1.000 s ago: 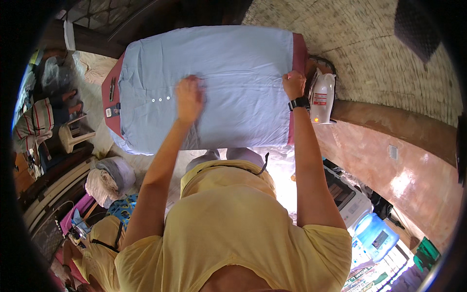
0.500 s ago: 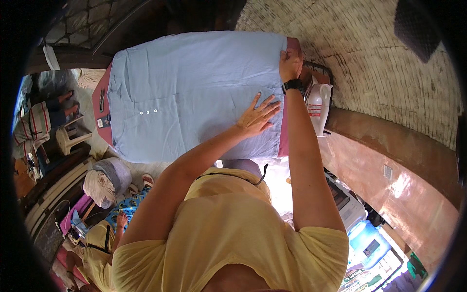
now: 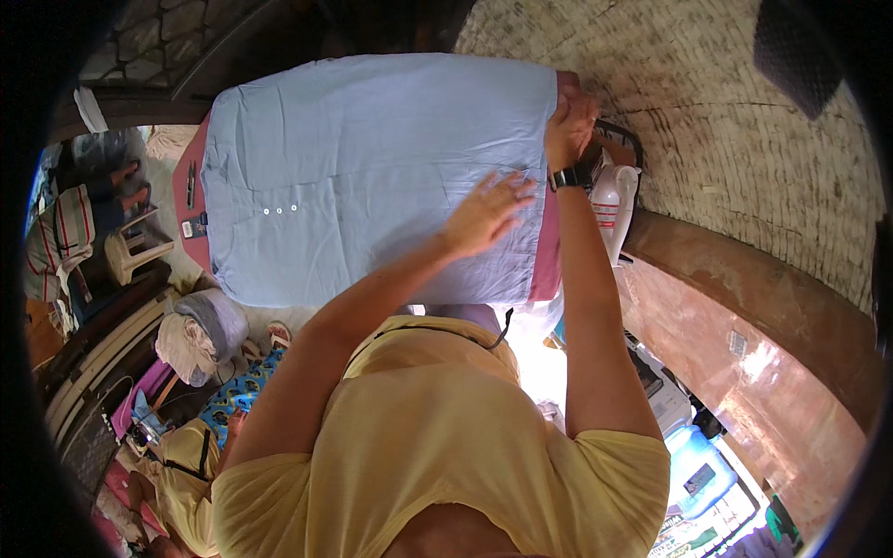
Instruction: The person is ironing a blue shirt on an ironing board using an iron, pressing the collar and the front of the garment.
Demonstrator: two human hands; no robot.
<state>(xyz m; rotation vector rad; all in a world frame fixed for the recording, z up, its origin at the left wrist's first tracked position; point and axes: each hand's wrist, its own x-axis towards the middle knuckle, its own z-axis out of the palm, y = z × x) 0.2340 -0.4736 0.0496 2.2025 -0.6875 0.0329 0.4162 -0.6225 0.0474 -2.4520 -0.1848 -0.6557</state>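
Note:
A light blue garment (image 3: 353,158) with a short row of white buttons lies spread flat over a maroon-covered ironing board (image 3: 193,158). My left hand (image 3: 486,216) is open over the cloth near its right end, fingers spread and slightly blurred; whether it touches the fabric is unclear. At the board's far right corner, just past the garment's edge, is my right hand (image 3: 571,130), with a black watch (image 3: 565,178) on the wrist. Its fingers are smeared by motion, so their grip cannot be made out. Beside that wrist stands a white spray bottle (image 3: 608,206) with red markings.
A black metal rack (image 3: 625,139) juts from the board's right end, close to a rough pale wall (image 3: 707,121). Behind me on the left are a plastic stool (image 3: 130,249), a rolled cloth bundle (image 3: 191,339) and a seated person (image 3: 186,474). A blue container (image 3: 698,470) stands at lower right.
My right hand has come off the garment's edge and shifted right, toward the rack. My left hand has moved slightly, its fingers still spread. The garment lies much as before.

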